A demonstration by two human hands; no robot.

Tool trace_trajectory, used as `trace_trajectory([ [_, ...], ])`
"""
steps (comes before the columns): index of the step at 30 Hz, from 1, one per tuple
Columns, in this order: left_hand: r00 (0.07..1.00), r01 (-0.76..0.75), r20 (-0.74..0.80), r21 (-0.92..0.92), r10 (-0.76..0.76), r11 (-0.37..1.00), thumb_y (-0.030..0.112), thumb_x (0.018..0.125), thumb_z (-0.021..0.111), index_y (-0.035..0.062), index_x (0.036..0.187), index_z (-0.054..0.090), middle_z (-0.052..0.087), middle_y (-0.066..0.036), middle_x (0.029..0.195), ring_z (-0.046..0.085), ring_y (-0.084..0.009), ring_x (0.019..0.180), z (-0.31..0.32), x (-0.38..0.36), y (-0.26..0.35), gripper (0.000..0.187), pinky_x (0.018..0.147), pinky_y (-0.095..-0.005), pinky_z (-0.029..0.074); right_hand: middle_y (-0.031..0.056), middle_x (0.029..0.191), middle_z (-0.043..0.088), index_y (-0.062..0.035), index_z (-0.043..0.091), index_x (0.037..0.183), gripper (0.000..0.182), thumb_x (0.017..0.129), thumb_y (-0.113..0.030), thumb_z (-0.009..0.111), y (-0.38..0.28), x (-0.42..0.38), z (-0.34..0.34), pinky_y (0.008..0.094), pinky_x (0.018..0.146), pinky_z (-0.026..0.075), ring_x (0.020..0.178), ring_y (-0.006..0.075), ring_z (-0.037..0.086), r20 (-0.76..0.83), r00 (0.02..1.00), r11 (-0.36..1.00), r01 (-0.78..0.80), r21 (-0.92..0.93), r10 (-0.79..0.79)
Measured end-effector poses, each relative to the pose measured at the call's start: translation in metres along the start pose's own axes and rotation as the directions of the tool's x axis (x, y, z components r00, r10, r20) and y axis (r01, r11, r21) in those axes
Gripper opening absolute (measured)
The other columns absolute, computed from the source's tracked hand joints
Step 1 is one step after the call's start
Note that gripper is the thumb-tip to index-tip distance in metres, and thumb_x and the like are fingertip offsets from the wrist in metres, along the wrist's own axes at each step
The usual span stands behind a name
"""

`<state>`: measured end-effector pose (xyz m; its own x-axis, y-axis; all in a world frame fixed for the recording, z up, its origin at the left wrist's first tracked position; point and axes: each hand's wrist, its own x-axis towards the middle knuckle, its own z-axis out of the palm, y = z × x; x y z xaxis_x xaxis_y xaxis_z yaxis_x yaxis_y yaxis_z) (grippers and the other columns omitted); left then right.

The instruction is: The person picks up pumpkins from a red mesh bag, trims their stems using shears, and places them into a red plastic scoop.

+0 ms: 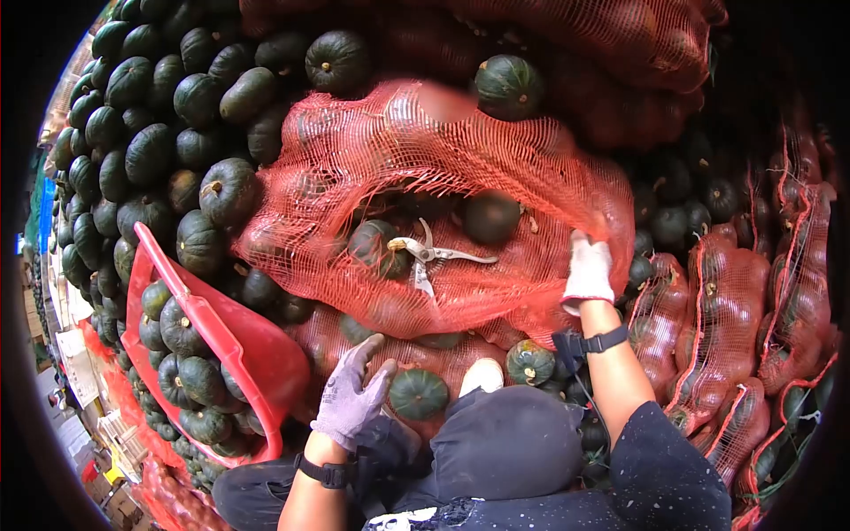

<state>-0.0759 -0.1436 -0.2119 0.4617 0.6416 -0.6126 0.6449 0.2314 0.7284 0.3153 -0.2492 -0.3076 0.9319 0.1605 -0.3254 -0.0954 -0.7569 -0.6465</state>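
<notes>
My right hand [589,270], in a white glove, grips the right edge of a large red mesh bag [345,133]. My left hand [354,389], in a light purple glove, is held below the bag's lower edge with its fingers apart and nothing in it. The bag's mouth gapes open, showing dark green squashes inside, one at the left [376,243] and one at the right [490,218]. Across the opening lies a pair of pruning shears [429,254] with its blades apart. Close to my left hand sits a single striped squash [419,395].
A red plastic basket [199,305] of squashes tilts at the lower left. Loose dark squashes [149,152] are heaped at the upper left. Filled red mesh bags [726,301] line the right side, and more bags [611,44] lie at the top.
</notes>
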Motion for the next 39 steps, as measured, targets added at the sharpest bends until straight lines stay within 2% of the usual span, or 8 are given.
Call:
trace_trajectory([
  [4,1.0,0.002,0.01,-0.008,-0.002,1.0,0.029,0.094,0.068,0.0,0.137,0.056,0.061,-0.02,0.133,0.058,-0.0313,0.125,-0.006,-0.001,0.002,0.053,0.105,-0.0381,0.045,0.0301,0.103,0.067,-0.0003,0.062,0.121,0.043,0.089,-0.029,0.061,0.011,-0.024,-0.04,0.0531,0.085,0.054,0.093,0.0448,0.068,0.221,0.907,0.692,0.418,-0.588,-0.36],
  [15,0.999,-0.052,0.021,0.1,0.05,0.994,0.029,0.093,0.069,-0.0003,0.137,0.056,0.06,-0.021,0.134,0.056,-0.0354,0.127,-0.013,0.0,0.007,0.054,0.108,-0.0412,0.043,0.0276,0.124,0.064,0.0,0.054,0.135,0.079,0.067,-0.031,0.081,0.039,-0.029,-0.018,0.0449,0.1,0.052,0.116,0.042,0.063,0.276,0.946,0.544,0.145,-0.827,0.167],
  [20,0.999,-0.054,0.002,-0.004,0.054,0.999,0.028,0.094,0.068,-0.0024,0.135,0.056,0.06,-0.021,0.134,0.057,-0.0329,0.127,-0.015,-0.002,0.002,0.053,0.108,-0.0388,0.043,0.0237,0.13,0.06,-0.0046,0.053,0.14,0.08,0.069,-0.027,0.08,-0.022,-0.056,-0.065,0.0395,0.107,0.046,0.123,0.0332,0.059,0.547,0.83,0.798,0.402,-0.449,-0.111],
  [25,0.994,0.048,0.111,-0.422,0.0,0.905,0.026,0.098,0.062,0.0001,0.146,0.046,0.052,-0.019,0.145,0.052,-0.0267,0.133,-0.015,-0.004,0.025,0.057,0.113,-0.0359,0.038,0.0114,0.143,0.053,-0.0017,0.043,0.148,0.083,0.076,-0.023,0.079,-0.074,-0.097,-0.042,0.0396,0.115,0.038,0.134,0.0265,0.05,0.747,0.656,0.831,-0.354,0.429,-0.107],
  [30,0.987,-0.099,-0.003,-0.797,0.16,0.596,0.044,0.102,0.049,0.0078,0.158,0.024,0.036,-0.016,0.156,0.051,-0.0278,0.133,-0.011,-0.008,0.029,0.071,0.109,-0.0437,0.042,0.0139,0.151,0.046,-0.0001,0.036,0.153,0.088,0.085,-0.041,0.074,-0.124,-0.146,0.002,0.0397,0.121,0.028,0.143,0.0251,0.04,0.965,-0.078,0.838,-0.516,0.175,-0.249],
  [32,0.998,-0.063,-0.067,-0.93,0.002,0.361,0.056,0.1,0.048,0.0117,0.152,0.037,0.054,-0.014,0.143,0.059,-0.0257,0.125,-0.018,-0.005,0.024,0.07,0.098,-0.048,0.053,0.0131,0.149,0.048,0.0017,0.041,0.15,0.08,0.087,-0.037,0.071,-0.147,-0.145,0.011,0.0395,0.121,0.027,0.142,0.0246,0.04,0.941,-0.227,0.94,-0.288,0.182,-0.252],
  [35,0.934,0.283,0.242,-0.95,0.263,-0.132,0.056,0.103,0.043,0.0114,0.139,0.052,0.066,-0.011,0.127,0.069,-0.0273,0.105,-0.034,0.0,-0.006,0.059,0.079,-0.0403,0.06,0.0154,0.152,0.046,-0.0028,0.039,0.152,0.079,0.084,-0.023,0.075,-0.167,-0.153,0.019,0.039,0.119,0.031,0.143,0.025,0.04,0.937,-0.094,0.89,0.293,0.349,-0.337],
  [39,0.909,0.375,0.314,-0.903,-0.275,0.211,0.069,0.101,0.029,0.0082,0.132,0.061,0.072,-0.011,0.112,0.072,-0.0194,0.081,-0.018,0.0,0.034,0.075,0.057,-0.0285,0.055,0.0179,0.149,0.046,-0.0066,0.042,0.148,0.09,0.073,-0.023,0.088,-0.148,-0.167,0.046,0.0416,0.118,0.033,0.142,0.0319,0.042,0.727,-0.335,0.595,0.42,0.685,-0.6],
])
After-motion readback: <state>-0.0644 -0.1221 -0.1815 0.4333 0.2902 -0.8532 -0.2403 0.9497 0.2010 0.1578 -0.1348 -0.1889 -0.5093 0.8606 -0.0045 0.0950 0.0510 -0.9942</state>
